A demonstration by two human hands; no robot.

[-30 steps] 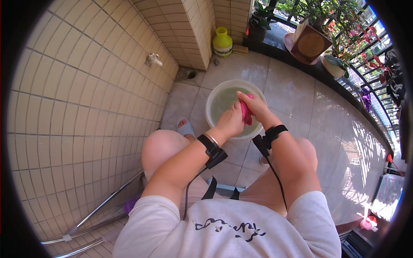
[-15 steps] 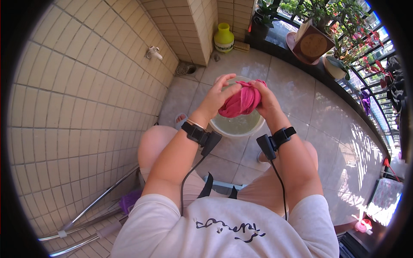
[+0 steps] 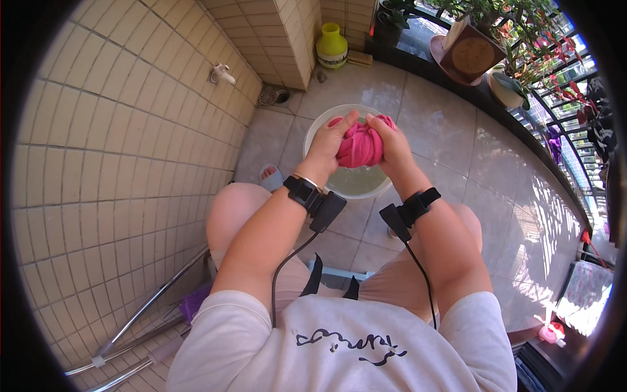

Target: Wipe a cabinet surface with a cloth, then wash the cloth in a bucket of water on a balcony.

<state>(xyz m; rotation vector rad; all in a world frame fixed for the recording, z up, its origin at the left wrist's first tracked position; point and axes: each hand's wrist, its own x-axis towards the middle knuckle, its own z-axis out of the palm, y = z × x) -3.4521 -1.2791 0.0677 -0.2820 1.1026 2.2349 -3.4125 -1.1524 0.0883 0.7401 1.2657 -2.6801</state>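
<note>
Your left hand (image 3: 332, 142) and your right hand (image 3: 390, 145) both clutch a bunched pink cloth (image 3: 359, 147), held up between them just above a pale round basin (image 3: 320, 127) that sits on the tiled floor (image 3: 450, 150) in front of your knees. Your left fingers are curled tight around the cloth's left side, with the thumb reaching up over its top; your right fingers wrap its right side just as firmly, thumb also pressed over the top, so the two thumbs nearly meet. The cloth is wadded into a ball and shows folds and creases between your palms. Cloudy water (image 3: 358, 181) lies in the basin below it.

Each wrist carries a black strap with a small black box, the left wrist strap (image 3: 307, 193) and the right wrist strap (image 3: 413, 206), and a thin black cable runs from each back toward your body.

On the far side, a yellow jug (image 3: 331, 47) stands by the wall corner. To the left, a white tap (image 3: 222, 74) sticks out of the tiled wall (image 3: 117, 130), with a floor drain (image 3: 274, 97) near it. Potted plants (image 3: 503, 39) line the far right railing. A foot in a sandal (image 3: 269, 176) shows just left of the basin.
</note>
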